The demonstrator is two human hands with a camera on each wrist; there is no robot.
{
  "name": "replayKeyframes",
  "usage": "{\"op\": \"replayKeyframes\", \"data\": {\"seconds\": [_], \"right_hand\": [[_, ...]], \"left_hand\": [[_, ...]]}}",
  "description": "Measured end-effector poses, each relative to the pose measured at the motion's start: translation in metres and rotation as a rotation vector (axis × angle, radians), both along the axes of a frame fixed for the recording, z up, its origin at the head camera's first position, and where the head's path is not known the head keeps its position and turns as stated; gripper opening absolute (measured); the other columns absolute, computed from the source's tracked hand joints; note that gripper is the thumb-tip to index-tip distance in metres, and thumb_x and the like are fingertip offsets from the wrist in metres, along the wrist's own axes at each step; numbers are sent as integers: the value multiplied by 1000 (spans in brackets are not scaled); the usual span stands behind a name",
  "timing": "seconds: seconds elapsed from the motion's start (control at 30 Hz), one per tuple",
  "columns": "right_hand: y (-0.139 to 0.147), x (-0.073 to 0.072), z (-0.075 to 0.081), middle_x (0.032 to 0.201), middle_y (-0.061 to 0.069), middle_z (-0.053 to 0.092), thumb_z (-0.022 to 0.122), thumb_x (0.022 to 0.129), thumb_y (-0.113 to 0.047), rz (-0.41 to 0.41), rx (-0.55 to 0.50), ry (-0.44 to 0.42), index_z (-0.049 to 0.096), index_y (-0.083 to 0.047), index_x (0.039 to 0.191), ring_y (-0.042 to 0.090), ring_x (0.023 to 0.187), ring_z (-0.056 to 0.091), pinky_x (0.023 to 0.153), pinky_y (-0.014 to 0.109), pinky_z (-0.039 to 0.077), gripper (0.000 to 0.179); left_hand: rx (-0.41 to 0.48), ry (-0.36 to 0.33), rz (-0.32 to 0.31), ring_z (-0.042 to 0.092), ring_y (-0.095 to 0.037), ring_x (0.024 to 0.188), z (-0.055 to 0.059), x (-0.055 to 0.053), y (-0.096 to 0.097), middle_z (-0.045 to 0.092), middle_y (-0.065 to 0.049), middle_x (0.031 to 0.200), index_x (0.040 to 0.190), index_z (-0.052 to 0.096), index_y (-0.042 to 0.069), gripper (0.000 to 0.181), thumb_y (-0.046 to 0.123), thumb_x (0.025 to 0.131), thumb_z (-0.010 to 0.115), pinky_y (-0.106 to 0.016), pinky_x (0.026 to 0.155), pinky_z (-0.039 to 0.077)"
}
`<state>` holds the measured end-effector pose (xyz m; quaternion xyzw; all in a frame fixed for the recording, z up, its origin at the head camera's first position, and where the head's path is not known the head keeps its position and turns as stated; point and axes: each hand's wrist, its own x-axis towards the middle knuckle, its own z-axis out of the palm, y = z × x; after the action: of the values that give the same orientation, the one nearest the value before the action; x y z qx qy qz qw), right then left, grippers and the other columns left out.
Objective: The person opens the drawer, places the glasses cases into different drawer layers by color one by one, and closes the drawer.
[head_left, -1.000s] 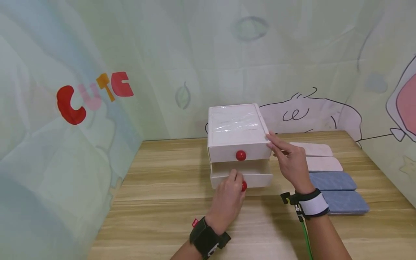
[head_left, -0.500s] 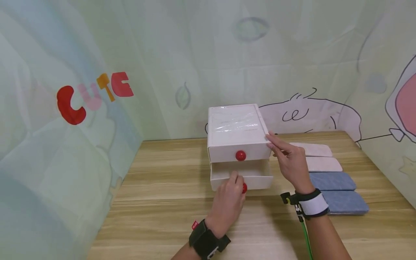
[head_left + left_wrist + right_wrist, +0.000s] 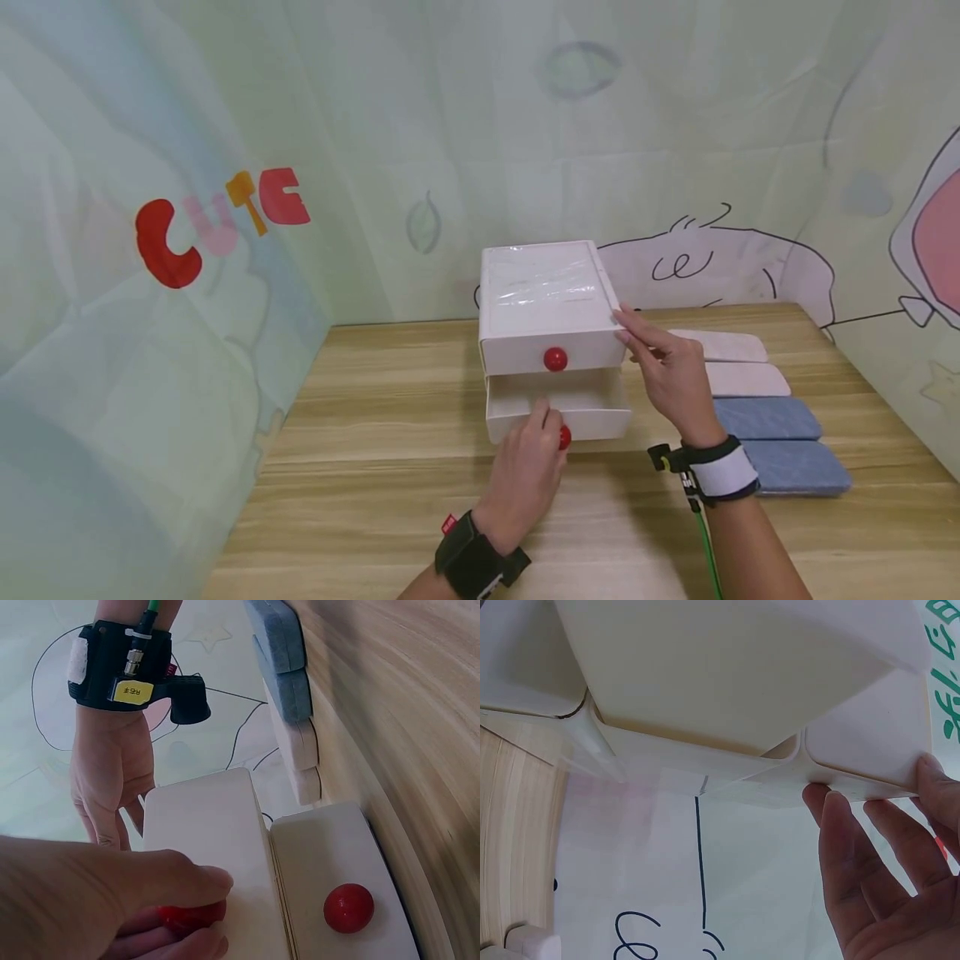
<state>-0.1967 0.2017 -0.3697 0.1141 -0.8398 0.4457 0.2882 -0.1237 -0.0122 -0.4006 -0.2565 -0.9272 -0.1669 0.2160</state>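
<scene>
A small white drawer cabinet (image 3: 547, 287), its top covered in clear film, stands near the back of the table. Below its top drawer (image 3: 517, 354), a white drawer (image 3: 600, 422) is pulled out. My left hand (image 3: 525, 471) pinches that drawer's red knob (image 3: 187, 916) between thumb and fingers. Another drawer front with a red knob (image 3: 349, 908) shows beneath it in the left wrist view. My right hand (image 3: 675, 379) holds the cabinet's upper right front corner, thumb and fingertips against its edges. No object shows in the visible part of the pulled-out drawer.
Right of the cabinet, two pale pads (image 3: 746, 379) and two blue pads (image 3: 795, 467) lie in a row on the wooden table (image 3: 375, 467). A printed cloth backdrop (image 3: 420, 125) rises behind and at both sides. A green cable (image 3: 707, 550) runs from the right wristband.
The pulled-out drawer has slid slightly further toward me, with my left hand on its knob. My right hand stays at the cabinet corner.
</scene>
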Motion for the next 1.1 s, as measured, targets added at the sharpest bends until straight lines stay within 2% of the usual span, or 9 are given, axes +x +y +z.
{"op": "replayKeyframes", "data": {"seconds": [0.27, 0.57, 0.73, 0.93, 1.1], "right_hand": [[-4, -2, -1, 139, 8, 63, 67, 97, -14, 22, 6, -16, 67, -17, 134, 33, 115, 71, 75, 3, 48, 37], [1, -2, 0, 138, 7, 65, 68, 96, -15, -21, 28, -10, 68, -18, 133, 31, 110, 73, 73, 2, 47, 37], [1, -1, 0, 137, 7, 65, 68, 96, -15, -14, 23, -11, 68, -18, 133, 32, 109, 73, 73, 2, 47, 37], [1, -1, -1, 138, 5, 65, 68, 97, -15, -7, 17, -6, 68, -18, 132, 30, 111, 73, 74, 3, 48, 36], [1, -2, 0, 139, 5, 64, 67, 97, -15, -8, 21, -4, 67, -18, 133, 31, 114, 72, 75, 2, 47, 37]], "left_hand": [[12, -12, 12, 67, -14, 75, -1, 2, -1, 63, -5, 97, 104, 69, 0, 35, 9, 76, 88, -20, 68, 58], [28, 16, 11, 67, -14, 74, -4, 5, 3, 63, -5, 96, 100, 70, 1, 31, 7, 76, 87, -21, 65, 57], [23, 33, 12, 66, -13, 74, -4, 10, 4, 63, -5, 98, 98, 70, 2, 28, 5, 76, 86, -20, 64, 57], [3, 2, -1, 65, -11, 71, -2, 16, 3, 61, -4, 93, 100, 70, 1, 29, 6, 76, 86, -17, 63, 55], [-9, 16, -2, 65, -11, 71, -1, 19, 2, 61, -4, 93, 99, 70, 1, 30, 8, 76, 88, -17, 63, 56]]}}
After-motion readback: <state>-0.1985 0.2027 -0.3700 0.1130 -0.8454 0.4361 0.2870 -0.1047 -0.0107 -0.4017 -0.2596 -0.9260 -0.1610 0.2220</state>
